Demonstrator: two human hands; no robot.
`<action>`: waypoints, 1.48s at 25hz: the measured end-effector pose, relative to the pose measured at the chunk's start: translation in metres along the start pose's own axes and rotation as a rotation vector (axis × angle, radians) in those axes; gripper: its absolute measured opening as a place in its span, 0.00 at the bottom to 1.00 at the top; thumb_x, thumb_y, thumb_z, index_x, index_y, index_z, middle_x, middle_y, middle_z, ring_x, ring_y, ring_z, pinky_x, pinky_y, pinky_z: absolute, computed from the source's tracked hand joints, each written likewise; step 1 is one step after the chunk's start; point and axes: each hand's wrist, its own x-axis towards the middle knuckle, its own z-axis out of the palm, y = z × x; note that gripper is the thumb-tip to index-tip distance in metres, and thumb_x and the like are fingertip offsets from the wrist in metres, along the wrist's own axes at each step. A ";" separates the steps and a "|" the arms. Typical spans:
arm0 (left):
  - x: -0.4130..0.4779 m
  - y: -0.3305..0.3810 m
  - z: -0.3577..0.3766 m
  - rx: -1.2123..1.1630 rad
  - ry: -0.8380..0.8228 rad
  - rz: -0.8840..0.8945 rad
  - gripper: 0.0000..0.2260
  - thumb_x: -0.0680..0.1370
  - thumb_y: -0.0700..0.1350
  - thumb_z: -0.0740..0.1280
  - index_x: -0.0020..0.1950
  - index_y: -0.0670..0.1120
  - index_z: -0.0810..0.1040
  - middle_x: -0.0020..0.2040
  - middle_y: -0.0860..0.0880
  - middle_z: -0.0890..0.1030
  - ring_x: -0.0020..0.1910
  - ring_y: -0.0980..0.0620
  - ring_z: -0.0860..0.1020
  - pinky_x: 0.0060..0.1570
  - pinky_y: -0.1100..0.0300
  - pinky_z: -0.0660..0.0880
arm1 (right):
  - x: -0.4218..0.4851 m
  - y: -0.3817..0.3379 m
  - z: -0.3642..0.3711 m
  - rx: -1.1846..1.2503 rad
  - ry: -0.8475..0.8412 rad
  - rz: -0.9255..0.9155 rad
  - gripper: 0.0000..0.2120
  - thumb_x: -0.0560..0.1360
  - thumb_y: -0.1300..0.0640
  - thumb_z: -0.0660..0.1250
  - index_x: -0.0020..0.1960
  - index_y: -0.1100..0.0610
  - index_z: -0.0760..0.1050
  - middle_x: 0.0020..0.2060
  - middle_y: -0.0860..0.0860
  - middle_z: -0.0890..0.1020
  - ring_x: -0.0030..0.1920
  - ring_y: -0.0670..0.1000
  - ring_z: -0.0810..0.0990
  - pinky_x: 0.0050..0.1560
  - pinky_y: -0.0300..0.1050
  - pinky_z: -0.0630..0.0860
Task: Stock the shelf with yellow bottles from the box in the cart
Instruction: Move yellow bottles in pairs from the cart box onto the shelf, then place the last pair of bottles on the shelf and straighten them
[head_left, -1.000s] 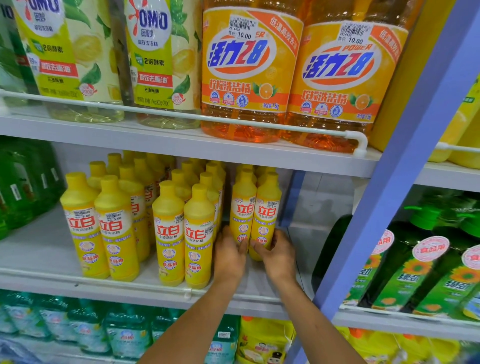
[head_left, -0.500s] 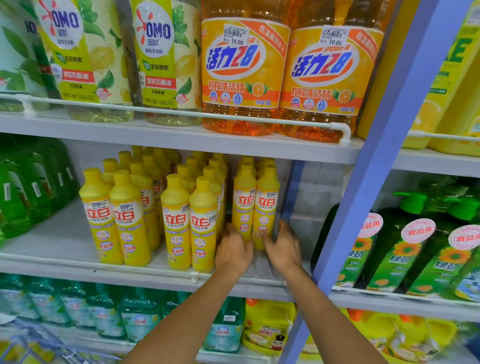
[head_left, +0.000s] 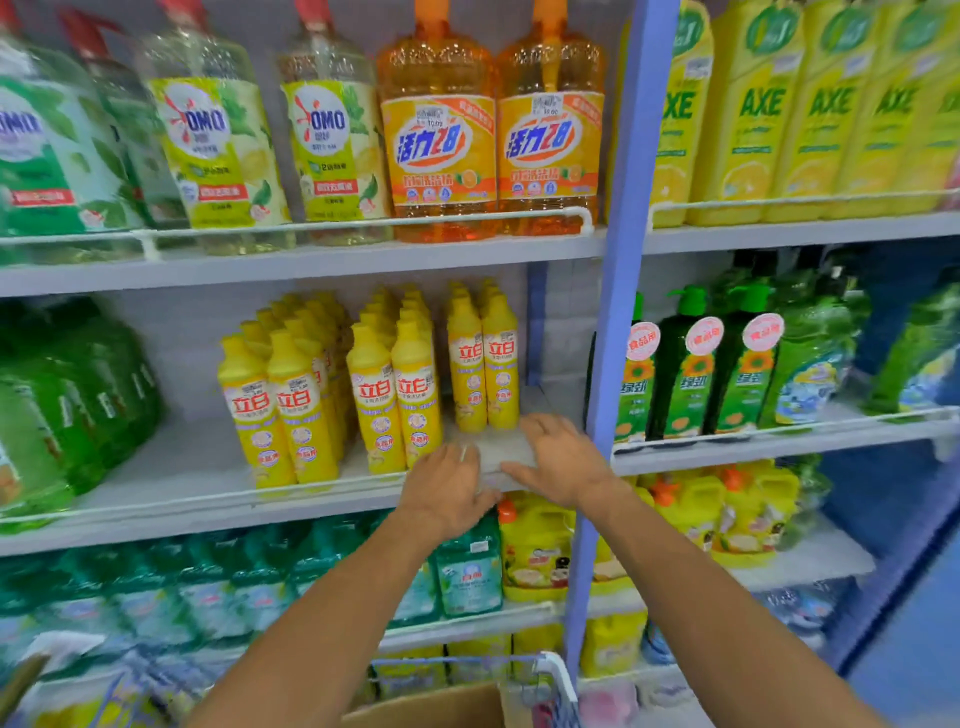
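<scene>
Several yellow bottles stand in rows on the middle shelf (head_left: 156, 467); the rightmost pair of yellow bottles (head_left: 483, 364) sits set back from the front rail. My left hand (head_left: 447, 488) and my right hand (head_left: 561, 462) hover at the shelf's front edge, just in front of that pair, fingers spread and holding nothing. Neither hand touches a bottle. At the bottom edge I see the top of a cardboard box (head_left: 441, 706) inside a wire cart (head_left: 556, 675).
Big orange detergent bottles (head_left: 488, 145) and OMO bottles (head_left: 218, 150) fill the shelf above. A blue upright post (head_left: 618, 322) bounds the bay on the right, with green bottles (head_left: 696, 369) beyond it. Green jugs (head_left: 62, 405) stand at the left; teal pouches fill the shelf below.
Both hands have let go of the rightmost pair of yellow bottles and drawn back to the shelf's front edge. The camera has pulled back, showing the cart and box below.
</scene>
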 end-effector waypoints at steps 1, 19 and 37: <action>-0.021 -0.005 -0.004 0.015 -0.007 0.006 0.30 0.80 0.64 0.59 0.72 0.44 0.68 0.67 0.41 0.75 0.65 0.41 0.73 0.63 0.48 0.72 | -0.016 -0.013 -0.002 -0.027 0.003 0.008 0.37 0.77 0.34 0.62 0.77 0.57 0.62 0.76 0.56 0.66 0.74 0.60 0.65 0.72 0.57 0.67; -0.302 -0.182 0.039 0.070 -0.246 -0.337 0.29 0.82 0.62 0.57 0.74 0.43 0.65 0.69 0.38 0.72 0.70 0.38 0.69 0.68 0.43 0.69 | -0.138 -0.285 0.117 -0.117 -0.244 -0.292 0.35 0.79 0.35 0.60 0.76 0.57 0.62 0.71 0.58 0.70 0.70 0.61 0.70 0.65 0.59 0.73; -0.331 -0.182 0.316 -0.132 -0.724 -0.436 0.27 0.80 0.62 0.59 0.72 0.45 0.67 0.68 0.39 0.73 0.68 0.38 0.71 0.64 0.45 0.70 | -0.189 -0.202 0.394 -0.004 -0.827 -0.110 0.31 0.78 0.35 0.61 0.72 0.55 0.68 0.66 0.59 0.75 0.68 0.63 0.72 0.64 0.57 0.74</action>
